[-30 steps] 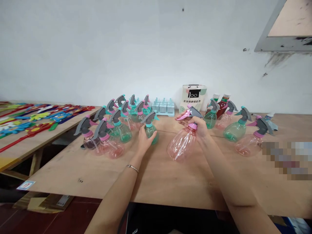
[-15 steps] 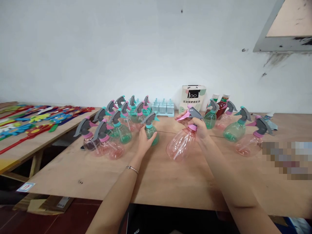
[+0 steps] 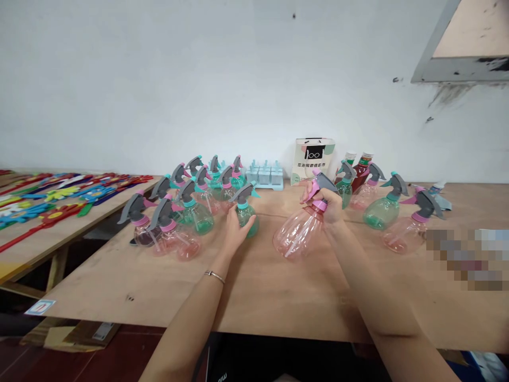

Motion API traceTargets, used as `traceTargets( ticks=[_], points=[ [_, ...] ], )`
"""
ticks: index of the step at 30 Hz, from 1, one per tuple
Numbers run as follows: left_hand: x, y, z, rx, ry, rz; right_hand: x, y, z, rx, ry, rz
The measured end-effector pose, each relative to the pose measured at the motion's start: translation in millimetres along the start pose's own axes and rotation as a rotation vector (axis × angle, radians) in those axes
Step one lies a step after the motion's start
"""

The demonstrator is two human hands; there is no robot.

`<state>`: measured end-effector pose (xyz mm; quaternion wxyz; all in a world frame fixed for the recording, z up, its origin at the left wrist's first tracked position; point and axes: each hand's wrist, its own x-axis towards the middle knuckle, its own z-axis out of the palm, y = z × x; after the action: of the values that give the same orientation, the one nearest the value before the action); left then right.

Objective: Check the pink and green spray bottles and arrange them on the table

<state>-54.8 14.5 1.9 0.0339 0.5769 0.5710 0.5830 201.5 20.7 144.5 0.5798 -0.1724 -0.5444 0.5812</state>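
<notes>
My right hand is wrapped around the neck and trigger of a clear pink spray bottle with a grey and pink head. The bottle is tilted, its base to the lower left, and its fingers lie over the pink trigger. My left hand grips a smaller-looking green spray bottle with a grey and teal head; the fingers on its far side are partly hidden. Left of that hand stand several pink and green spray bottles, the nearest a pink spray bottle.
More spray bottles stand right, including a green one and a pink one. At the back are a blue popsicle mould, a paper bag and a red-liquid bottle. Colourful hand-shaped clappers lie on the left table.
The fingers of my right hand have closed in around the trigger, which has drawn towards the neck. My left hand stays on the green bottle.
</notes>
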Motion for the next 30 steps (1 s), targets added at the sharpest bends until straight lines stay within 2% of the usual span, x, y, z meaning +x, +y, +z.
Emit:
traceTargets(
  ticks=[8, 14, 18, 21, 25, 28, 30],
  points=[
    [-0.3, -0.6, 0.3, -0.004, -0.004, -0.002, -0.4, 0.8, 3.9, -0.087, -0.093, -0.011],
    [-0.7, -0.4, 0.8, 0.025, -0.029, 0.011, -2.9, 6.1, 5.0, -0.106, -0.014, -0.067],
    [-0.8, 1.0, 0.1, 0.038, -0.049, 0.021, 3.9, 12.2, -5.6, -0.196, 0.020, -0.089],
    [-1.3, 2.4, -0.3, 0.047, -0.065, 0.023, 16.7, 14.6, -32.5, -0.435, 0.100, -0.136],
    [-2.6, 4.4, 0.4, 0.041, -0.075, 0.018, 34.5, 12.7, -96.2, -0.778, 0.406, -0.233],
    [-3.2, 5.6, 1.5, 0.024, -0.079, 0.025, 39.3, 8.8, -144.1, -0.868, 0.627, -0.249],
    [-3.4, 6.2, 2.0, 0.016, -0.075, 0.023, 38.2, 7.2, -166.7, -0.900, 0.725, -0.301]
  ],
)
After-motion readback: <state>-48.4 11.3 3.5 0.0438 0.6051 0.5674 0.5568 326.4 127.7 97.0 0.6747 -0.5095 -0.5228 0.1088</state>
